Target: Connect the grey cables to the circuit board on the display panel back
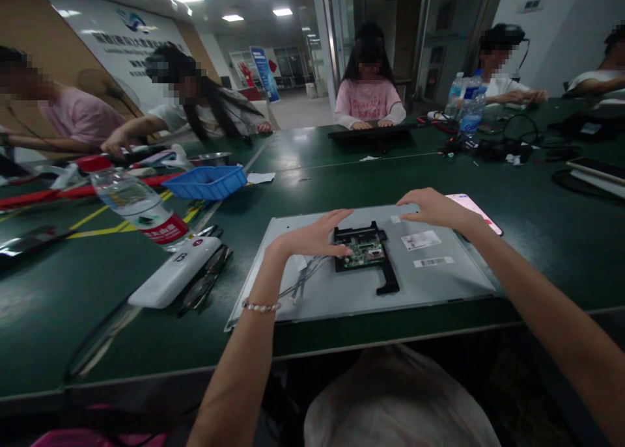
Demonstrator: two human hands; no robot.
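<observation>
A flat grey metal panel point(312, 304), like the back of a display, lies on the green table in front of me. On its middle sits a green circuit board point(367, 254) in a black plastic bracket point(389, 279). Thin cables point(305, 276) run from the board toward the left. My left hand point(315, 235) is at the bracket's left side, fingers apart, its thumb over the board's edge; whether it touches cannot be made out. Above the panel's far right part is my right hand point(430, 207), fingers spread, holding nothing. Two white labels point(420, 240) are stuck below it.
A phone point(474, 213) lies beyond the panel's right corner. To the left are a white power bank point(178, 271), eyeglasses point(208, 281), a tilted water bottle point(139, 203) and a blue tray point(208, 181). Several people sit around the table; bottles point(471, 112) and cables stand far right.
</observation>
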